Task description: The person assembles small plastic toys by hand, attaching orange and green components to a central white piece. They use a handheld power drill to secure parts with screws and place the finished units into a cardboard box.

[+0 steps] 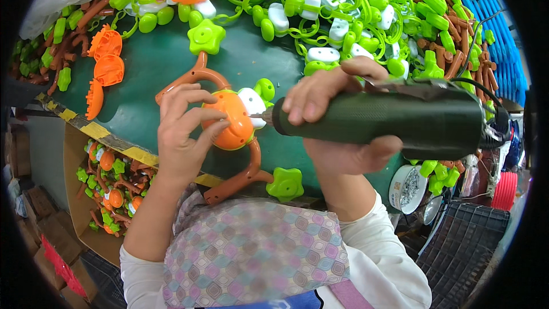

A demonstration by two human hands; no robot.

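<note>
1. Toy (231, 120): an orange round shell with a white-and-green piece on its 2 o'clock side, sitting on a curved brown frame (243, 174) near the front edge of the green table (151, 74).
2. The left hand (183, 134) clasps the toy from 9 o'clock, fingers curled over the orange shell, apparently so that it cannot turn or slide under the tool's push.
3. The right hand (337, 117) is wrapped tight round a dark green power screwdriver (383, 120). The bit (264, 117) meets the toy at its 3 o'clock side, where white joins orange (the exact screw hole is too small to make out).
4. The screwdriver lies nearly level, its long axis running 3 to 9 o'clock, tip toward 9.
5. The brown frame's long axis runs from about 11 to 5 o'clock, with green star ends (286, 184) at each tip.
6. Loose parts (343, 17) in green, white and brown are heaped at 12 to 2 o'clock, within reach. A carton (108, 186) of similar toys sits below the table at 8 o'clock.
</note>
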